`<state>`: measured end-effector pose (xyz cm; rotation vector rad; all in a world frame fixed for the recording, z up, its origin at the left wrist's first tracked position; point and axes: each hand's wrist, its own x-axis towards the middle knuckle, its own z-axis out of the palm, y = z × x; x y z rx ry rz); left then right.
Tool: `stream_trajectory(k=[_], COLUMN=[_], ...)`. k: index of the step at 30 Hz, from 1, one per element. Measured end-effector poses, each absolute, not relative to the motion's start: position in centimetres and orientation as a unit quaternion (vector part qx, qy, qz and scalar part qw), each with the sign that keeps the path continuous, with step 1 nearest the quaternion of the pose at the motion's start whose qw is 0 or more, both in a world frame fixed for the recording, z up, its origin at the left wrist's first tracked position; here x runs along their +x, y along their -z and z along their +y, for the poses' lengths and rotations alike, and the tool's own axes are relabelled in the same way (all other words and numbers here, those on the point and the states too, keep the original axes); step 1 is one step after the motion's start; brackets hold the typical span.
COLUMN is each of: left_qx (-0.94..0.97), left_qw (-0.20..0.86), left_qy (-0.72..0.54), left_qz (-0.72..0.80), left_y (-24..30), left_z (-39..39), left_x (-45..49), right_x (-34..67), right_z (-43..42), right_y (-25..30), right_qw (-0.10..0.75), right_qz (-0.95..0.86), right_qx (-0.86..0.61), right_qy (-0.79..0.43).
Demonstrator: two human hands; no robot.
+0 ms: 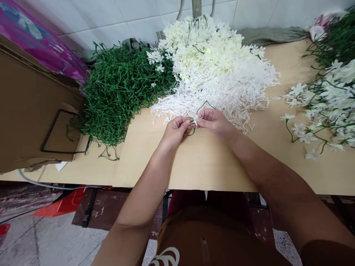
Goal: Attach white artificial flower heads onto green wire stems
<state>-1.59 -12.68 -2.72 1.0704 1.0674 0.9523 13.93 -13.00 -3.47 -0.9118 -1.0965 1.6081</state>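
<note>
Over the pale wooden tabletop, the left hand and right hand, two sets of fingertips pinched shut, hold one thin green plastic stem with one small white plastic flower between them, just before three heaps: tangled green stems, cream fabric blossoms, white spiky plastic pieces.
</note>
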Motion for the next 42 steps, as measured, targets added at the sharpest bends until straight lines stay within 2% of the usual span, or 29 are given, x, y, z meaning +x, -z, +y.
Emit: stream_trajectory(k=[8,17,28,37,42], left_qx=[0.479,0.514,0.515,0.509,0.508], left_qw=[0.617,0.616,0.619,0.596,0.587], left_qy=[-0.402,-0.388,-0.383,-0.385,-0.397], left_qz=[0.477,0.454,0.452,0.488,0.491], left_y=[2.8,3.3,3.3,3.2,3.4], left_z=[-12.7,-12.6,-12.5,-12.6,-12.5], left_x=[-1.8,-2.0,-2.0,-1.7,-1.8], right_x=[14.0,14.5,14.3,14.3,13.8], right_z=[-13.1,-13.0,-13.1,-13.4,-13.4], right_y=[3.7,2.6,2.8,2.4,3.0], right_qw=[0.485,0.477,0.451,0.436,0.448], right_qz=[-0.426,-0.502,-0.531,-0.636,-0.605], right_qx=[-0.358,-0.408,-0.424,-0.476,-0.47], right_qy=[-0.675,-0.595,-0.579,-0.423,-0.461])
